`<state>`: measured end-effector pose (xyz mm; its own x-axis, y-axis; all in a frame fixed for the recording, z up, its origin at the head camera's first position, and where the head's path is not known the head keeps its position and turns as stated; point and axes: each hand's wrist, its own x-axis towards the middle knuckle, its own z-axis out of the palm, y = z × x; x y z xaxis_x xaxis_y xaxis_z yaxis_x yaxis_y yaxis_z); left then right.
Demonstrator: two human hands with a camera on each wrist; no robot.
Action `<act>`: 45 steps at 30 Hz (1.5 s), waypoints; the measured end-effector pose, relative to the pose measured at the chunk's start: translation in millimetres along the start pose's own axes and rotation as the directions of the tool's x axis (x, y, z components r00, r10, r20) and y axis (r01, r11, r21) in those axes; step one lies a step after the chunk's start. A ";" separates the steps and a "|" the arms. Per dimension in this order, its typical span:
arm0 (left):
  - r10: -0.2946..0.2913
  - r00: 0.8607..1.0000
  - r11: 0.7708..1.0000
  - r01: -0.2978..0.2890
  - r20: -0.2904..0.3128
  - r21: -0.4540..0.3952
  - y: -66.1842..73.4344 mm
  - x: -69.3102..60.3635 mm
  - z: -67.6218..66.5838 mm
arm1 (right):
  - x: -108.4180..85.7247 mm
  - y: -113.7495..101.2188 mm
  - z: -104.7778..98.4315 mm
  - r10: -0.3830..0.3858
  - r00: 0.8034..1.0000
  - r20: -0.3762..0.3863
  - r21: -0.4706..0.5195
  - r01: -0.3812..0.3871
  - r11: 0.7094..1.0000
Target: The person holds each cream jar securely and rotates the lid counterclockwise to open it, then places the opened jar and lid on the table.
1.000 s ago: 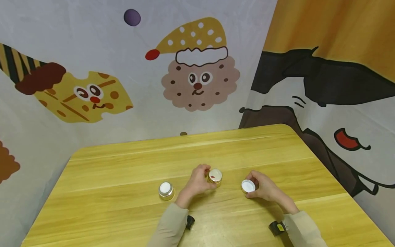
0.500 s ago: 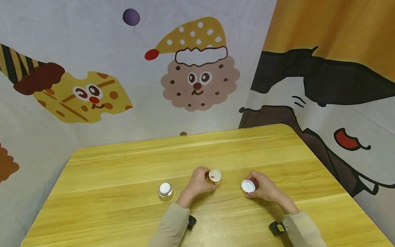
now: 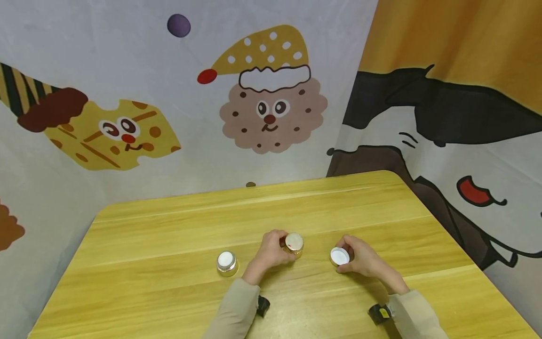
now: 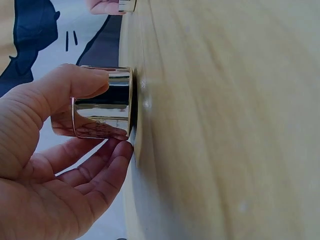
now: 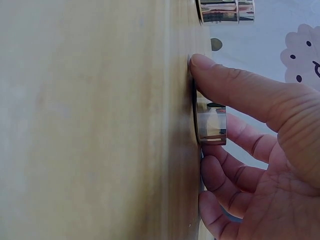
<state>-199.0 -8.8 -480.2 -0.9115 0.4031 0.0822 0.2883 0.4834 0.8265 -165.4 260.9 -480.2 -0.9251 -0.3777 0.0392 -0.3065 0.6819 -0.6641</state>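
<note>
In the head view my left hand grips a shiny gold cosmetic jar that stands upright with its gold lid on. The left wrist view has my thumb and fingers on opposite sides of this jar, its base on the table. To the right, my right hand holds a loose gold jar lid between thumb and fingers, white inside facing up. The right wrist view shows that lid resting on the table. Left of my left hand stands a second gold jar, lidless, with a white top.
The wood-grain table has rounded far corners. Behind it hangs a cloth printed with cartoon figures. Black wrist straps sit at both sleeves.
</note>
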 end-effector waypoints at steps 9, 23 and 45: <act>0.057 0.998 0.997 -0.057 -0.007 -0.045 -5.0 -4.4 -5.3 | 0.4 -0.4 0.1 -0.008 1.000 0.003 0.008 0.008 1.000; 0.070 0.995 0.971 -0.086 -0.077 -0.225 1.8 -10.6 -16.4 | 1.7 -2.4 -1.8 -0.011 1.000 0.007 0.007 0.011 1.000; 0.091 0.984 0.962 -0.128 -0.156 -0.242 39.0 -27.7 -42.5 | 4.5 -20.8 1.3 -0.061 0.989 -0.137 -0.082 0.050 0.995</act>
<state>-175.0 -34.1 -426.6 -0.9159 0.3194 0.2431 0.3225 0.2251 0.9194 -162.8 244.2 -467.2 -0.9267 -0.3292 0.1811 -0.3695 0.7111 -0.5982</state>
